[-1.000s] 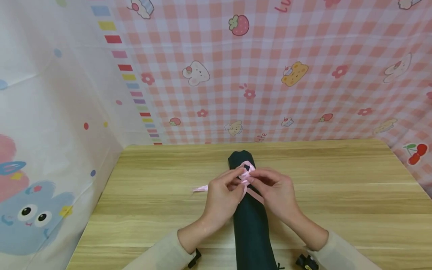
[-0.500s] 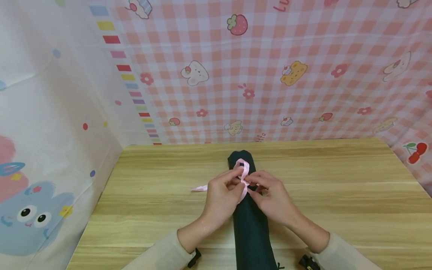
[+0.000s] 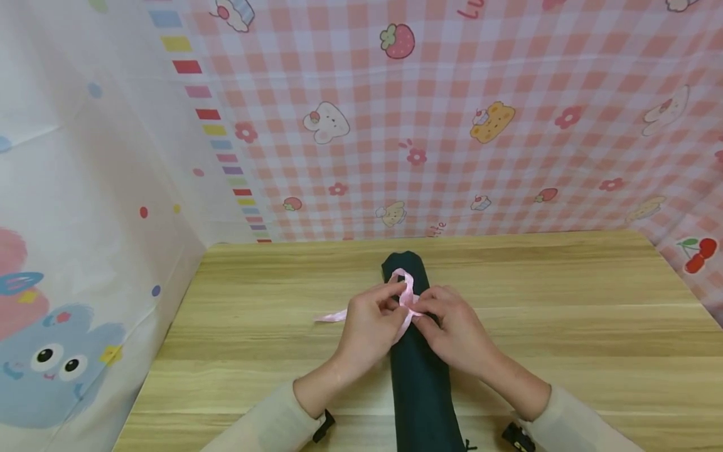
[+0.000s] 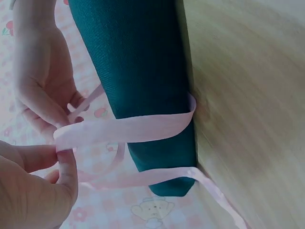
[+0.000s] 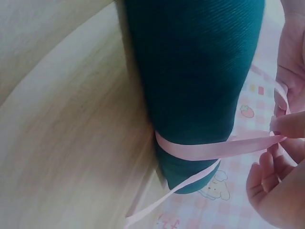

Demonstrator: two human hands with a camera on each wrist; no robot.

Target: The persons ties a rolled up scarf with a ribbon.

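Observation:
A long dark green fabric-covered bundle (image 3: pixel 423 389) lies lengthwise on the table, with its narrow end away from me. A pink ribbon (image 4: pixel 124 130) passes round it near that end. My left hand (image 3: pixel 364 329) pinches the ribbon between thumb and fingers above the bundle, beside a raised loop. Just to its right, my right hand (image 3: pixel 460 329) pinches another part of the ribbon, fingertips close to the left ones. One ribbon tail (image 3: pixel 332 317) sticks out to the left. In the right wrist view, the ribbon band (image 5: pixel 195 151) runs taut from the bundle to the fingertips.
The wood-grain table (image 3: pixel 565 314) extends on both sides of the bundle. A pink checked cloth (image 3: pixel 361 163) with cartoon prints hangs behind it, and a white printed cloth (image 3: pixel 113 176) hangs at the left. Black wrist-worn devices (image 3: pixel 516 436) sit under the sleeves.
The right fingers have shifted slightly down and regripped at the ribbon crossing. The ribbon loop stands taller and narrower than a second ago. My left hand has barely moved.

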